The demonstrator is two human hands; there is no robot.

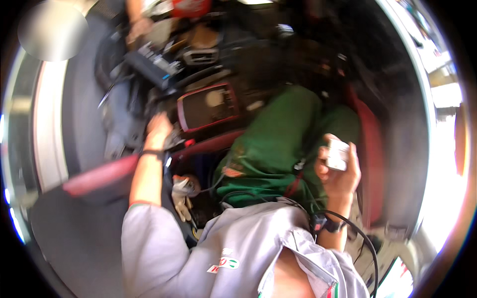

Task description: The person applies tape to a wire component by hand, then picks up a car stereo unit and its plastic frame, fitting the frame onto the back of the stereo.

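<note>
In my right hand [342, 176] is a small white block-shaped object [338, 154], gripped between thumb and fingers above my green trousers. Blur hides what kind of thing it is. My left hand [159, 126] reaches forward, just left of a red-framed tablet-like device [207, 107] with a dark screen. Its fingers are smeared, so whether they hold anything does not show. A pale work glove [183, 198] with a grey and orange cuff lies by my left hip.
Another person's hand [139, 29] comes in at the far left, near a long dark box-like device [151, 64]. A dark seat [79, 238] with a red edge is on my left. Black cable [365, 236] loops beside my right forearm. A dark door panel [397, 134] stands at right.
</note>
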